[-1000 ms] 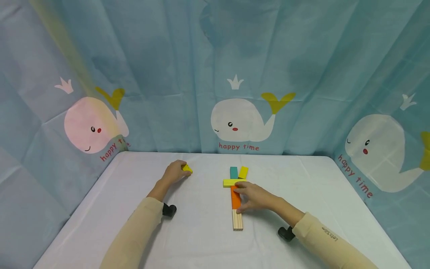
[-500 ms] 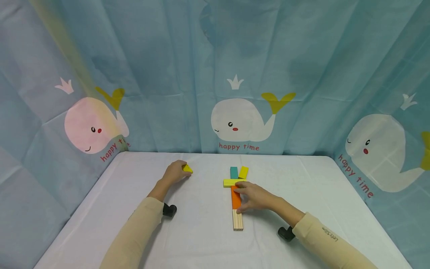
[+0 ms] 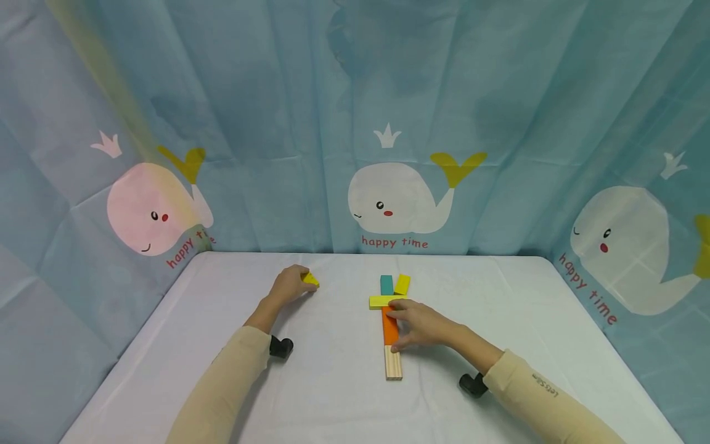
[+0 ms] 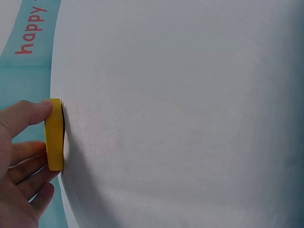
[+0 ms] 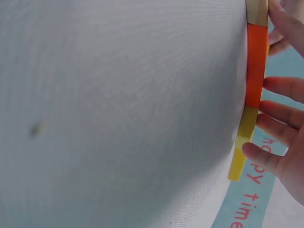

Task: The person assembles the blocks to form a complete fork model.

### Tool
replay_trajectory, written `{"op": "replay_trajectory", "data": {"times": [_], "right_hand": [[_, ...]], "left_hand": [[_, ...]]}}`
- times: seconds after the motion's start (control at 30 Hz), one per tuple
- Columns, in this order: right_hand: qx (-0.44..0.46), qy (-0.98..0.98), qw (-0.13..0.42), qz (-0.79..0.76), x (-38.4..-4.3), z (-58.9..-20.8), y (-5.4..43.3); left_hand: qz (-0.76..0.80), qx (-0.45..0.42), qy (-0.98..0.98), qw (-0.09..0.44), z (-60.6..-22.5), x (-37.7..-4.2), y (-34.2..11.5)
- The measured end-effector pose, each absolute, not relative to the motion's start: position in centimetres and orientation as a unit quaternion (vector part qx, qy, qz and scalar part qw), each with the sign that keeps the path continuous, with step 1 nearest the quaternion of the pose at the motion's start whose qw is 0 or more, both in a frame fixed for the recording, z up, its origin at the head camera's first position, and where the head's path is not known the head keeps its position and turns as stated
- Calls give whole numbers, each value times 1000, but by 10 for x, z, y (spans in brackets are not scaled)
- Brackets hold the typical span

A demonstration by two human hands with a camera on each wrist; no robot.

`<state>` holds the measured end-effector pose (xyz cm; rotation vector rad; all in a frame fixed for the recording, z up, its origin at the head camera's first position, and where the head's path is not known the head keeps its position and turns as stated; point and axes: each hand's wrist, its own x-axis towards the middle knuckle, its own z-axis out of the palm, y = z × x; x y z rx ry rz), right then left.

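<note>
At the far left of the table, my left hand (image 3: 287, 285) pinches a yellow block (image 3: 310, 280) between thumb and fingers; the left wrist view shows the block's long narrow side. My right hand (image 3: 424, 325) rests with fingers spread along a flat row of blocks. Its thumb touches near the joint of the orange block (image 3: 390, 328) and the plain wooden block (image 3: 393, 365). Its fingertips reach the orange block and the crosswise yellow block (image 3: 381, 302), whose right end they partly cover. Beyond that block lie a teal block (image 3: 386, 285) and a slanted yellow block (image 3: 402, 284).
A white cloth covers the table (image 3: 333, 382). Behind and beside it hangs a blue curtain (image 3: 277, 203) printed with whales. Black wrist cameras are strapped below both sleeves, close over the cloth.
</note>
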<state>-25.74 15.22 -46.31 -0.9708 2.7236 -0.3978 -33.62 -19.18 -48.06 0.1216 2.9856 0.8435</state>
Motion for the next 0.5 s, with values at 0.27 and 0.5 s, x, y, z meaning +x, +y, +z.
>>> {"op": "replay_trajectory", "data": {"times": [0.27,0.5], "right_hand": [[-333,925,114,-144,-257,-466,153],[-333,926,113,-137,-259,-465,153]], "left_hand": [[284,45,958,24,-479,-334,-184],[305,55,951,13,-474,-332,-173]]}}
